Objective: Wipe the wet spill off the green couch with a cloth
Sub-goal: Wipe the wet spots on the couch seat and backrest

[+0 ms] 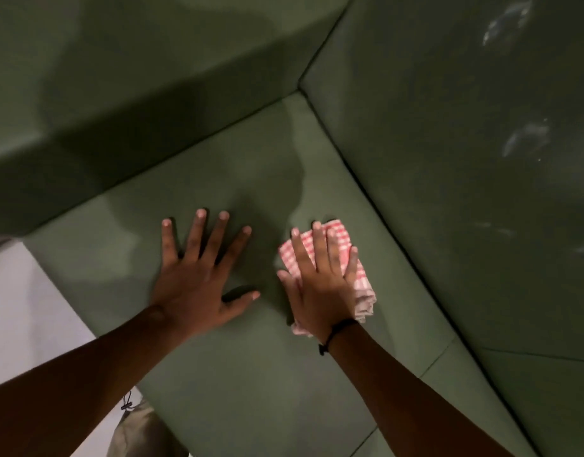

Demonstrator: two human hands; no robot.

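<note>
The right hand lies flat and open, fingers spread, pressing a folded pink-checked cloth onto the seat of the green couch; it pins the cloth and does not close around it. The darker wet spill lies just beyond the fingertips, toward the corner where the backrests meet, so I judge the next stroke must go forward and a little left. The left hand rests open and empty beside it, only bracing.
</note>
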